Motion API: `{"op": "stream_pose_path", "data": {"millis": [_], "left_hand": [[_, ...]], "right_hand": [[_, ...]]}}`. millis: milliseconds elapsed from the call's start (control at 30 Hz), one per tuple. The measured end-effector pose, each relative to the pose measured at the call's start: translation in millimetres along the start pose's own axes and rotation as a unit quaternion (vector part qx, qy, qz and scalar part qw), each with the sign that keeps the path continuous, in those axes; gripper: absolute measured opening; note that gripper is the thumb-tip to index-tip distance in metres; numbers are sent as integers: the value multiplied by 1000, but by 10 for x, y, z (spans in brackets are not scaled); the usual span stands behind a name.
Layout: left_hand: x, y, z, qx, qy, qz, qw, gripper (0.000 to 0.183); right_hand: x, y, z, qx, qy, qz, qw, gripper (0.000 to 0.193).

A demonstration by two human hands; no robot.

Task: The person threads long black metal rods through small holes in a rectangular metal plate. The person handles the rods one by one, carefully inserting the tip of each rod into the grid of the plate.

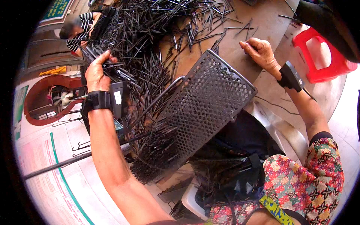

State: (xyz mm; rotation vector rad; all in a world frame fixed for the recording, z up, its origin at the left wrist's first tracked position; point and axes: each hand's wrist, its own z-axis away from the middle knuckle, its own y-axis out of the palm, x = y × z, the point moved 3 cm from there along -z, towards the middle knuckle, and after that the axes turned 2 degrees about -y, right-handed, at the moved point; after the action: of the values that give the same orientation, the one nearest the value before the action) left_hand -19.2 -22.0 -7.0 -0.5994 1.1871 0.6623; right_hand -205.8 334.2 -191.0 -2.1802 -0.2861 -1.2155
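My left hand (98, 75) is closed around a bunch of thin black sticks (122, 73) at the edge of a large heap. In front of me a black perforated tray (213, 97) stands tilted. Its lower left part is filled with dark sticks (155, 150), while the holes toward the upper right show bare. To the right of the tray my right hand (260, 52) hovers over the table with its fingers curled together. Whatever lies in that pinch, if anything, is too small to tell. Both wrists carry black strapped devices.
A big heap of loose black sticks (138, 26) covers the far side of the brown table (240, 33), with some scattered nearer. A red plastic stool (318, 71) stands at right. Another person (80, 32) in striped clothing is at far left. A metal rod (75, 159) crosses the lower left.
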Motion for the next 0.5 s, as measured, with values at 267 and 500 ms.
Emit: {"op": "stream_pose_path", "data": {"millis": [267, 500], "left_hand": [[143, 912, 1196, 74, 23, 78, 994, 12], [704, 1229, 1922, 61, 109, 62, 990, 7]], "right_hand": [[465, -236, -111, -5, 168, -262, 950, 32], [1840, 294, 523, 324, 150, -385, 851, 54]]}}
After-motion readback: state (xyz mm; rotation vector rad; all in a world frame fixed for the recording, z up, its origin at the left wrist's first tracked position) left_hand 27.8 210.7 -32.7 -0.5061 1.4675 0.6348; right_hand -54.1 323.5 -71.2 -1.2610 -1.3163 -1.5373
